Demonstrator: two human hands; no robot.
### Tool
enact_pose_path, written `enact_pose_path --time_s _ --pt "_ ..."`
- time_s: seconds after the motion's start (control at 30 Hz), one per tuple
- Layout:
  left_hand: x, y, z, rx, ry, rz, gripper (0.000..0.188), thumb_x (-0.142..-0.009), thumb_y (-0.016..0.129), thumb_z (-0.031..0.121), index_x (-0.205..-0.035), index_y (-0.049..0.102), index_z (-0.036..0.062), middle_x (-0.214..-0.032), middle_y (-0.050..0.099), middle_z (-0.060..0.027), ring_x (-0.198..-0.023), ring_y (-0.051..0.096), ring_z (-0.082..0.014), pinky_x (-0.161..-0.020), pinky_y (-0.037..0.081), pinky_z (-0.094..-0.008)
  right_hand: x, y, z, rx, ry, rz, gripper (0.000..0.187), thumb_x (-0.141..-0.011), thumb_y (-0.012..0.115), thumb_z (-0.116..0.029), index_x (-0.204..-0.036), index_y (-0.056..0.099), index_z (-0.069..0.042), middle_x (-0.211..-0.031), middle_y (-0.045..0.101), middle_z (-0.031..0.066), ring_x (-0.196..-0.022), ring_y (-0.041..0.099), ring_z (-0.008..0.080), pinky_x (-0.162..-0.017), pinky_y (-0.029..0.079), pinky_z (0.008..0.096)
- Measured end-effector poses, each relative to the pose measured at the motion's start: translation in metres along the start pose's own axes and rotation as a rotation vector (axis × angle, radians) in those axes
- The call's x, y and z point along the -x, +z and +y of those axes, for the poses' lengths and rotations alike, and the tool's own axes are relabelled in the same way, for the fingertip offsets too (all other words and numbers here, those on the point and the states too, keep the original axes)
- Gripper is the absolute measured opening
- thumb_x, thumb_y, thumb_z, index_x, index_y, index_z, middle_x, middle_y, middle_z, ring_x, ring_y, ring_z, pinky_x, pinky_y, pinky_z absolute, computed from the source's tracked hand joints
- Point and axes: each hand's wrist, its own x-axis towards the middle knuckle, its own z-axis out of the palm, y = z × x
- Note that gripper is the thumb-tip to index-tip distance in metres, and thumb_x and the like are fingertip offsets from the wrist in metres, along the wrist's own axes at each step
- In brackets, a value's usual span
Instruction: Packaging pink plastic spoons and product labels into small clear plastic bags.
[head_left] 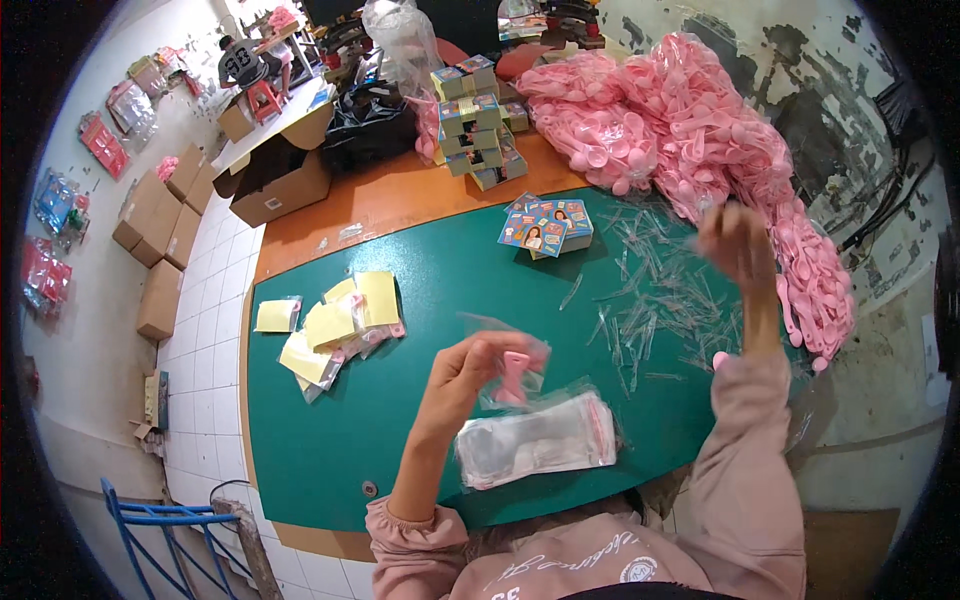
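Note:
My left hand (458, 372) is closed on a small clear plastic bag (532, 352), with a pink plastic piece (514, 376) showing in it. Just below lies a stack of flat clear bags (540, 440). My right hand (738, 245) is smeared by motion, so its fingers and anything in them cannot be made out. It hovers over the right side of the table, beside a large heap of pink plastic spoons (700, 120). Thin clear plastic sticks (650, 290) lie scattered to its left. Printed blue cards (540, 232) are stacked beyond them.
Filled bags with yellow cards (335, 325) lie at left on the green table (420, 270). Banded card stacks (475, 125), a black plastic bag (368, 125) and an open cardboard box (280, 185) stand at the back. A person (243, 62) sits far off. A blue metal frame (165, 515) is lower left.

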Motion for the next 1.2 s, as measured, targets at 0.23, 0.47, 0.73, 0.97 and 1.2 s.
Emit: enact_pose_path --time_s 0.23,0.47,0.73,0.97,1.2 --pt "0.0 -0.039 0.025 -0.32 0.166 0.324 0.042 -0.095 0.034 0.033 -0.109 0.054 -0.0016 -0.104 0.06 -0.0149 -0.091 0.061 -0.0202 -0.077 0.049 -0.0301 -0.032 -0.036 0.038 0.877 0.145 0.403 0.03 -0.079 0.057 -0.022 -0.104 0.059 -0.005 -0.094 0.061 0.013 -0.081 0.058 0.0258 -0.077 0.045 0.0395" --pt "-0.007 -0.038 0.019 -0.192 0.045 0.434 0.041 -0.094 0.035 0.034 -0.11 0.053 0.0002 -0.1 0.062 -0.0149 -0.09 0.061 -0.0199 -0.075 0.05 -0.0308 -0.117 0.081 0.093 1.059 -0.123 0.178 0.033 -0.071 0.066 -0.03 -0.094 0.061 -0.006 -0.095 0.058 0.0116 -0.091 0.053 0.0278 -0.076 0.042 0.0365" --pt "-0.004 -0.038 0.004 -0.216 -0.203 0.338 0.04 -0.094 0.036 0.035 -0.111 0.053 0.0027 -0.102 0.061 -0.015 -0.088 0.061 -0.0199 -0.071 0.051 -0.031 -0.116 0.09 0.104 0.928 0.025 0.167 0.038 -0.071 0.067 -0.021 -0.104 0.054 -0.006 -0.092 0.059 0.0116 -0.088 0.054 0.0292 -0.075 0.043 0.0389" --pt "-0.012 -0.025 0.002 -0.201 -0.339 0.225 0.039 -0.094 0.037 0.034 -0.109 0.054 0.0015 -0.101 0.061 -0.0125 -0.089 0.061 -0.019 -0.073 0.05 -0.0307 -0.077 0.13 0.001 0.531 -0.134 -0.055 0.026 -0.078 0.057 -0.008 -0.104 0.056 -0.004 -0.086 0.061 0.0121 -0.075 0.059 0.0227 -0.068 0.046 0.0323" --pt "-0.014 -0.017 -0.006 -0.291 -0.362 0.185 0.038 -0.094 0.039 0.032 -0.109 0.054 0.0007 -0.094 0.062 -0.0083 -0.086 0.06 -0.016 -0.072 0.05 -0.0284 -0.061 0.138 -0.014 0.706 -0.095 -0.306 0.03 -0.079 0.051 0.004 -0.106 0.059 -0.006 -0.085 0.063 0.0099 -0.075 0.061 0.0147 -0.069 0.047 0.0272"
